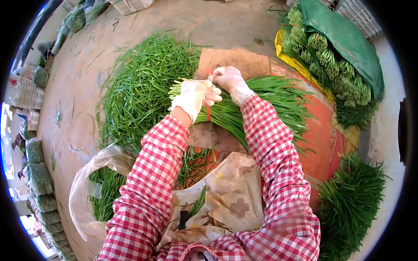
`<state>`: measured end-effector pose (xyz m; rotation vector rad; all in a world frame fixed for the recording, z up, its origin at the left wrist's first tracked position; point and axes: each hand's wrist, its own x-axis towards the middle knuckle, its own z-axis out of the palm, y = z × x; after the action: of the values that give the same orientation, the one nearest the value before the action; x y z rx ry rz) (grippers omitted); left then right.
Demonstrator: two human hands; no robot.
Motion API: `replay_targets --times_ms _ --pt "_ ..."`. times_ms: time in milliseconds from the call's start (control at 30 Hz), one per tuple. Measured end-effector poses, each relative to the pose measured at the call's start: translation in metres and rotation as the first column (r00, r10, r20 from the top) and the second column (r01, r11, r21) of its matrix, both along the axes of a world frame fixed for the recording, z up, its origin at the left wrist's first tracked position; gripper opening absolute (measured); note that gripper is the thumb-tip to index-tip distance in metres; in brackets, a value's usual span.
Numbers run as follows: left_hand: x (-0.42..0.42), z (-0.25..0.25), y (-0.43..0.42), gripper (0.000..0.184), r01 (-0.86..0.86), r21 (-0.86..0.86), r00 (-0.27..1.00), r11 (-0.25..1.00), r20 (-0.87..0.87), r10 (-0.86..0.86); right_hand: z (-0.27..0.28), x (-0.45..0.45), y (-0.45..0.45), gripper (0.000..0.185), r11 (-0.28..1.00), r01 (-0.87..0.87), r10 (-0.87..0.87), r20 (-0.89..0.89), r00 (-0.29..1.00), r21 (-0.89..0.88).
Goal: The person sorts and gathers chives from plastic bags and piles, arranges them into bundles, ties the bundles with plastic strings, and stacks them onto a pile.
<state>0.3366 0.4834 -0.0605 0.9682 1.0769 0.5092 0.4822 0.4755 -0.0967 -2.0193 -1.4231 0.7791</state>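
A bundle of long green garlic chives point(265, 89) lies crosswise in front of me, its pale cut ends to the left and its leaves to the right. A red tie point(208, 114) runs round it near the cut ends. My left hand point(196, 96), in a whitish glove, rests closed on the bundle beside the tie, with its fingertips partly hidden. Just right of it my right hand point(230, 81), also gloved, is pinched at the upper side of the bundle, with a bit of the red tie showing at its fingertips.
Loose chives point(148, 82) are heaped at the left. A clear plastic bag point(80, 195) of greens stands lower left. Tied bundles point(324, 52) sit under a green cover point(344, 43) at the upper right; more chives point(350, 204) lie lower right. A board point(235, 61) lies beneath the bundle.
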Motion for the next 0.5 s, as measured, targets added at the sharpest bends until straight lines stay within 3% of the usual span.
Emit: replay_targets --times_ms 100,133,200,433,500 --pt "0.001 -0.001 0.009 0.024 0.111 -0.019 0.991 0.994 -0.068 -0.112 -0.013 0.008 0.004 0.012 0.996 0.091 -0.093 -0.430 0.898 -0.025" --pt "0.002 0.000 0.009 0.024 0.111 -0.020 0.991 0.994 -0.071 -0.113 -0.018 0.010 0.003 0.012 0.995 0.092 -0.094 -0.433 0.897 -0.026" --pt "0.007 0.011 0.005 0.024 0.082 -0.046 0.987 0.996 -0.133 -0.087 -0.013 0.008 -0.004 0.011 0.989 0.143 -0.139 -0.628 0.765 -0.045" --pt "0.004 0.004 0.002 0.027 0.100 -0.005 0.987 0.995 -0.127 -0.100 -0.012 0.010 -0.010 0.011 0.992 0.122 -0.072 -0.623 0.779 0.037" --pt "0.001 0.000 0.004 0.027 0.134 0.010 0.991 0.991 -0.026 -0.134 -0.009 0.010 -0.011 0.011 0.992 0.119 -0.066 -0.627 0.776 0.043"
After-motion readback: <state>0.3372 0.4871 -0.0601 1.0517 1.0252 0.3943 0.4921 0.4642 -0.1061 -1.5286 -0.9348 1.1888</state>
